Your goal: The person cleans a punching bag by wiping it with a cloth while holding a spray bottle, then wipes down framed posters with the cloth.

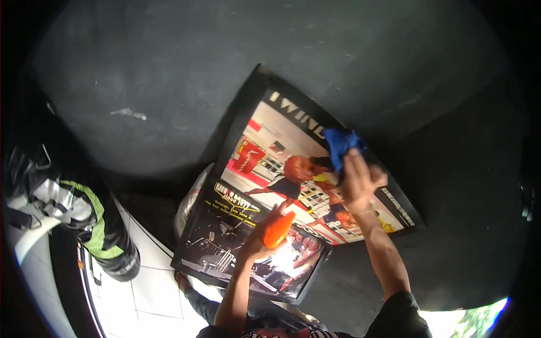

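My right hand (359, 181) presses a blue cloth (343, 145) against the upper right part of a black-framed poster (274, 169) that shows people fighting in a gym. Some motion blur lies over that hand. Around an orange object (279, 230), perhaps a plastic bottle, my left hand (262, 236) is closed, in front of the lower part of the display. A second framed picture (219, 236), dark with gym equipment on it, sits below the first. Both pictures bear writing, and bright light glares off the lower one.
A dark, scuffed wall (169, 84) stands behind the pictures. At the left hangs a black and green punching bag (105, 236), beside straps and silvery material. Behind the frames' left edge is a plastic-wrapped item (190, 203). White floor tiles (148, 291) show at the lower left.
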The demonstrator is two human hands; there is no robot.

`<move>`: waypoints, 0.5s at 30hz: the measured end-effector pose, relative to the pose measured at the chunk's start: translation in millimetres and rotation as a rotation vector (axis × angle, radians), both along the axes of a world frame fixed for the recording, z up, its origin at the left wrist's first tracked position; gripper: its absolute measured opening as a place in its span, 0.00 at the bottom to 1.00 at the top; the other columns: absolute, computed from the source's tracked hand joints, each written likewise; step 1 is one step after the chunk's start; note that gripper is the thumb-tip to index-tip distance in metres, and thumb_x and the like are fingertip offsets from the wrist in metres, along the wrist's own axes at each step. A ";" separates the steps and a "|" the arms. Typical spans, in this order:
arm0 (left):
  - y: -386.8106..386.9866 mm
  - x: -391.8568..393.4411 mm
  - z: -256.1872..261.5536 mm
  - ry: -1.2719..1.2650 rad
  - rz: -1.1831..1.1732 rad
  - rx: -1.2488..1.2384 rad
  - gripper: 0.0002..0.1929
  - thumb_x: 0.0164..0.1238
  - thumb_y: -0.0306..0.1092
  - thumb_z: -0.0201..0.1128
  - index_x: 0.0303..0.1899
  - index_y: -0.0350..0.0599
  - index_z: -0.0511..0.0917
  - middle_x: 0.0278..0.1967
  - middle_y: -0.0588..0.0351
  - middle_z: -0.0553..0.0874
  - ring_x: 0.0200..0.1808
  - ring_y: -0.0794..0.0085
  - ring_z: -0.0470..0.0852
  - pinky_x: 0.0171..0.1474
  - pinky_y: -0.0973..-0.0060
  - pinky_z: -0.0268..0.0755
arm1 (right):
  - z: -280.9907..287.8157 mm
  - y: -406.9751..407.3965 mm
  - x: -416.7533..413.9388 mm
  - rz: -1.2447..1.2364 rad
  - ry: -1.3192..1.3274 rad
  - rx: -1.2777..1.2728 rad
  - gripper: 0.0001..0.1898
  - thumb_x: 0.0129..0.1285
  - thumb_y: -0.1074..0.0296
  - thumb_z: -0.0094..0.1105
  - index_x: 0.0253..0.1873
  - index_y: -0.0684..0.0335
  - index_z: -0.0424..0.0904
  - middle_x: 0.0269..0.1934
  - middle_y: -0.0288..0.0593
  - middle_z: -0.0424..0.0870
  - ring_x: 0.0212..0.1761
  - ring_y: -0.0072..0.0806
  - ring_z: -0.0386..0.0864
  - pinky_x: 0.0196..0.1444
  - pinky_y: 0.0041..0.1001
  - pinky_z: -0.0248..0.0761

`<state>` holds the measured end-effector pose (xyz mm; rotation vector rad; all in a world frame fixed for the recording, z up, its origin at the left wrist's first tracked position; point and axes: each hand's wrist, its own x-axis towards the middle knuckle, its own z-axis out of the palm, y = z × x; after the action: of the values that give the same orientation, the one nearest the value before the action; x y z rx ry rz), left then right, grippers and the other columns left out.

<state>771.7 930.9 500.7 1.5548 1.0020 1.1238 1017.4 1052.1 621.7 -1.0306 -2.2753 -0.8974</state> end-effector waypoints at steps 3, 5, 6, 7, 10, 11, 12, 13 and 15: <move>24.4 -18.6 70.3 0.218 0.122 0.454 0.37 0.54 0.25 0.65 0.70 0.44 0.65 0.73 0.41 0.64 0.76 0.48 0.61 0.73 0.62 0.61 | -59.6 -28.3 11.9 -0.244 -0.655 -0.317 0.20 0.62 0.66 0.56 0.59 0.53 0.82 0.71 0.40 0.67 0.63 0.44 0.71 0.54 0.62 0.65; 35.7 -31.3 118.1 0.284 0.158 0.485 0.37 0.51 0.24 0.64 0.68 0.43 0.66 0.74 0.40 0.62 0.76 0.43 0.59 0.75 0.59 0.58 | -115.8 -48.4 13.4 -0.061 -0.108 -0.172 0.22 0.59 0.63 0.57 0.60 0.51 0.81 0.62 0.38 0.74 0.62 0.42 0.71 0.57 0.54 0.64; 40.9 -40.2 138.8 0.311 0.139 0.532 0.37 0.50 0.23 0.65 0.67 0.43 0.66 0.75 0.40 0.61 0.77 0.42 0.58 0.75 0.58 0.57 | -134.4 -61.6 16.3 -0.072 -0.106 -0.184 0.24 0.57 0.64 0.58 0.61 0.50 0.80 0.58 0.37 0.76 0.59 0.41 0.71 0.59 0.50 0.63; 49.5 -48.4 156.9 0.321 0.114 0.577 0.37 0.49 0.23 0.65 0.67 0.42 0.67 0.75 0.40 0.60 0.77 0.42 0.56 0.76 0.58 0.55 | -144.9 -73.9 17.3 -0.106 -0.097 -0.268 0.27 0.56 0.65 0.59 0.64 0.53 0.78 0.58 0.38 0.76 0.57 0.42 0.71 0.58 0.49 0.62; 89.9 -57.9 197.2 0.321 -0.008 0.669 0.35 0.46 0.26 0.72 0.63 0.46 0.74 0.77 0.42 0.56 0.78 0.38 0.50 0.77 0.53 0.52 | -133.0 -71.5 2.7 -0.130 0.023 -0.296 0.32 0.54 0.68 0.61 0.68 0.57 0.73 0.67 0.41 0.72 0.57 0.44 0.70 0.55 0.50 0.63; 100.3 -54.9 204.0 0.408 -0.032 0.643 0.35 0.48 0.26 0.73 0.63 0.47 0.74 0.78 0.43 0.56 0.79 0.39 0.49 0.77 0.53 0.50 | -115.7 -63.1 -6.8 -0.134 0.087 -0.213 0.33 0.54 0.69 0.61 0.69 0.58 0.72 0.70 0.41 0.70 0.57 0.45 0.70 0.55 0.50 0.63; 107.8 -50.8 207.4 0.423 -0.036 0.627 0.34 0.50 0.26 0.72 0.64 0.46 0.74 0.78 0.44 0.56 0.79 0.40 0.48 0.77 0.53 0.50 | -95.7 -52.3 -17.6 -0.146 0.134 -0.210 0.32 0.55 0.70 0.61 0.68 0.58 0.72 0.73 0.42 0.67 0.55 0.46 0.71 0.55 0.49 0.63; 116.2 -45.7 209.7 0.437 -0.040 0.613 0.33 0.51 0.26 0.72 0.64 0.46 0.74 0.78 0.44 0.56 0.79 0.40 0.47 0.78 0.54 0.49 | -74.5 -41.2 -27.7 -0.112 0.187 -0.151 0.31 0.56 0.69 0.61 0.68 0.58 0.74 0.73 0.41 0.67 0.52 0.44 0.74 0.54 0.47 0.63; 123.9 -37.2 209.9 0.492 -0.047 0.570 0.34 0.53 0.25 0.70 0.66 0.46 0.72 0.79 0.45 0.55 0.80 0.43 0.44 0.78 0.54 0.45 | -32.1 -19.6 -41.9 -0.016 0.284 -0.012 0.30 0.45 0.76 0.63 0.60 0.61 0.80 0.67 0.43 0.76 0.46 0.38 0.73 0.46 0.38 0.61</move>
<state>734.4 1054.7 710.5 2.3836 0.9951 1.0685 975.5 1032.5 589.6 -1.1065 -2.0410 -0.6945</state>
